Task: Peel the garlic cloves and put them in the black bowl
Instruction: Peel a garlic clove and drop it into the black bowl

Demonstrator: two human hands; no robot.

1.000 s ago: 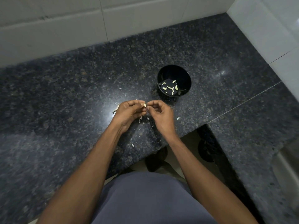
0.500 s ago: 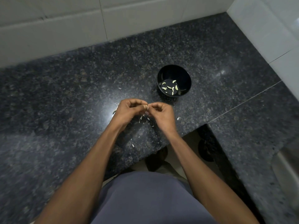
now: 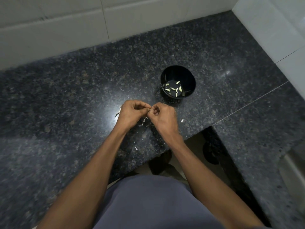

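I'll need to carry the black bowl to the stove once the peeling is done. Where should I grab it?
Grip the black bowl by its upper rim and outer wall, reaching from the right or far side. It stands upright with an open top, peeled cloves lie low inside, and both hands work at its near left.

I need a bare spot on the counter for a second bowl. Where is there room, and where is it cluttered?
Free: the granite left of the left hand, out to the tiled wall, and the stretch right of the black bowl toward the side wall. Crowded: around both hands, where peel scraps lie, and the narrow gap between the right hand and the bowl.
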